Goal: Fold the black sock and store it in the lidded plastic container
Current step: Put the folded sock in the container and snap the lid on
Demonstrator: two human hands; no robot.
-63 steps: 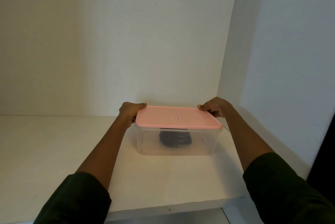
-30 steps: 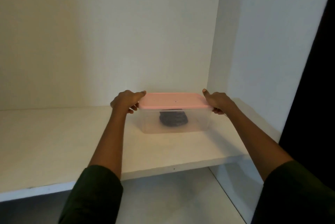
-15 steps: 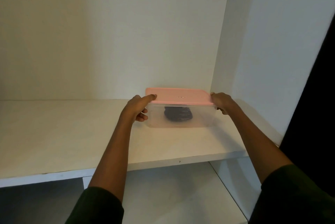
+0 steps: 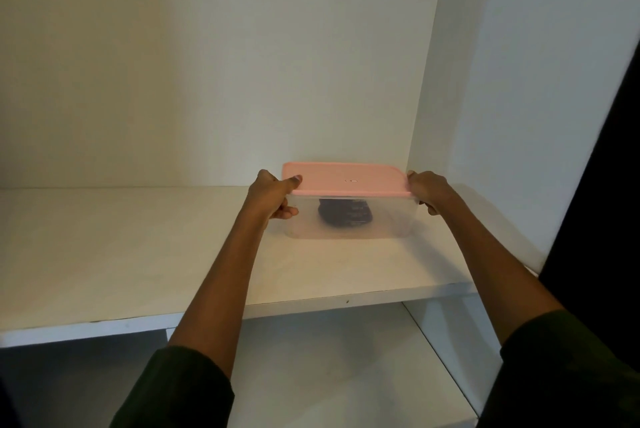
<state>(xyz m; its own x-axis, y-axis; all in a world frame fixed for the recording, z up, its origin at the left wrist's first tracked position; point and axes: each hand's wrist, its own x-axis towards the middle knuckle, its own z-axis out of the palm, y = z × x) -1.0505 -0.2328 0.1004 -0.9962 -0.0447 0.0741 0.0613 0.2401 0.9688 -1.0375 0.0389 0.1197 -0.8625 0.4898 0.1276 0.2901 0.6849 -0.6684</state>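
A clear plastic container (image 4: 391, 221) with a pink lid (image 4: 346, 180) sits at the right end of a white shelf (image 4: 138, 247), close to the back corner. The folded black sock (image 4: 344, 216) shows through its front wall. My left hand (image 4: 272, 197) grips the container's left end, thumb on the lid's edge. My right hand (image 4: 427, 190) grips the right end the same way. Whether the base rests on the shelf or hovers just above it, I cannot tell.
White back wall and a white side panel (image 4: 519, 116) close in the shelf's right end. A lower shelf (image 4: 329, 358) lies beneath. A dark opening (image 4: 609, 220) borders the right edge. My dark green sleeves fill the bottom corners.
The container, held in both hands, has moved back toward the rear right corner of the shelf. My view has pulled away, and the lower shelf has come into sight.
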